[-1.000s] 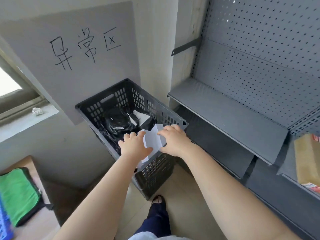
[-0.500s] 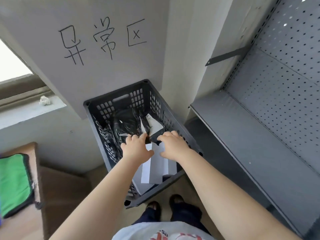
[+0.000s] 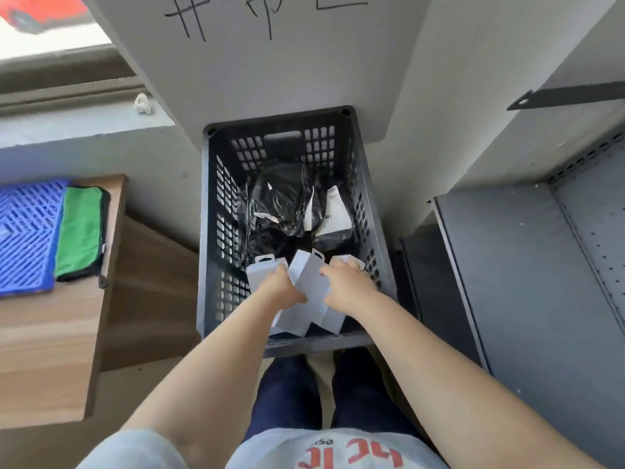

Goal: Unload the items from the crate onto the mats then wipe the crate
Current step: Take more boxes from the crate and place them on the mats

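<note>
A dark grey slotted crate (image 3: 209,238) stands on the floor in front of my feet. Several white hang-tab boxes (image 3: 309,282) lie at its near end. Black plastic bags (image 3: 280,201) and a white-labelled packet (image 3: 333,214) fill its far end. My left hand (image 3: 282,287) is down inside the crate, its fingers curled against the left side of the middle white box. On the other side, my right hand (image 3: 348,287) grips the same box and lies over another white box further right.
A wooden table (image 3: 50,350) stands at the left with a blue slotted mat (image 3: 25,238) and a green cloth (image 3: 81,231) on it. Grey metal shelving (image 3: 527,282) fills the right. A grey board with handwriting (image 3: 263,62) leans behind the crate.
The view has tilted down so the crate sits straight below me. Both hands have gone lower into the crate and closed in on the white boxes.
</note>
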`<state>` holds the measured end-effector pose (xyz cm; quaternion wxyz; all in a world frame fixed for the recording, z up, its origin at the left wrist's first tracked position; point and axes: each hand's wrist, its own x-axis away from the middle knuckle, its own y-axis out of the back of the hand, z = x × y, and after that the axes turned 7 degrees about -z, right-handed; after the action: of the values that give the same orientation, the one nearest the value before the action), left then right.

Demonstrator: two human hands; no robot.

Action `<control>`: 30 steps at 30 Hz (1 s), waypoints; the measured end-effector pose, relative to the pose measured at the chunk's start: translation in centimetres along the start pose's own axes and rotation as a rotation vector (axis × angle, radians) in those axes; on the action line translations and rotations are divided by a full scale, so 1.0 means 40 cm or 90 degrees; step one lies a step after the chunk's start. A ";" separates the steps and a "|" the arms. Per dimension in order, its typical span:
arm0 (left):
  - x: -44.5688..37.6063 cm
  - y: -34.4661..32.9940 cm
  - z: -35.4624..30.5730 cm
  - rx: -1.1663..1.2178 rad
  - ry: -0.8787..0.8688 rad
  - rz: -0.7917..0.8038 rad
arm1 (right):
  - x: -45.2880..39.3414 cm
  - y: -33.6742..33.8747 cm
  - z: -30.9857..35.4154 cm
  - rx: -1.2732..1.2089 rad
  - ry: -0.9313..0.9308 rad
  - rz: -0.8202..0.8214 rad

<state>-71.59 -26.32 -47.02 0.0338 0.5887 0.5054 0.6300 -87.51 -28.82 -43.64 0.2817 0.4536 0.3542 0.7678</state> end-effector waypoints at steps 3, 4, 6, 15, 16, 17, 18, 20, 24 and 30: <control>-0.037 -0.014 -0.010 0.104 0.044 -0.032 | -0.022 -0.010 -0.006 -0.007 0.017 0.013; -0.046 -0.018 -0.008 0.123 0.055 -0.045 | -0.030 -0.013 -0.009 -0.011 0.021 0.013; -0.049 -0.019 -0.005 0.148 0.061 -0.060 | -0.040 -0.016 -0.017 -0.021 0.027 0.011; 0.013 0.112 0.002 0.396 0.010 -0.160 | -0.046 0.045 -0.031 -0.262 -0.027 -0.097; 0.031 0.143 -0.002 0.463 -0.011 -0.155 | -0.046 0.064 -0.026 -0.337 -0.048 -0.116; 0.055 0.176 -0.012 0.533 -0.035 -0.140 | -0.043 0.087 -0.020 -0.432 -0.068 -0.126; 0.078 0.208 -0.022 0.594 -0.058 -0.119 | -0.040 0.111 -0.015 -0.539 -0.087 -0.118; 0.124 0.265 -0.044 0.670 -0.105 -0.082 | -0.030 0.156 -0.011 -0.768 -0.103 -0.034; 0.181 0.354 -0.073 0.749 -0.186 -0.056 | -0.032 0.229 -0.015 -1.019 -0.051 0.074; 0.207 0.428 -0.094 0.735 -0.213 -0.102 | -0.051 0.325 0.019 -1.008 0.005 0.000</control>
<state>-67.56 -31.61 -28.82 -0.1650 0.5632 0.7959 0.1485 -87.38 -37.83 -34.00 0.5196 0.1156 -0.2967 0.7929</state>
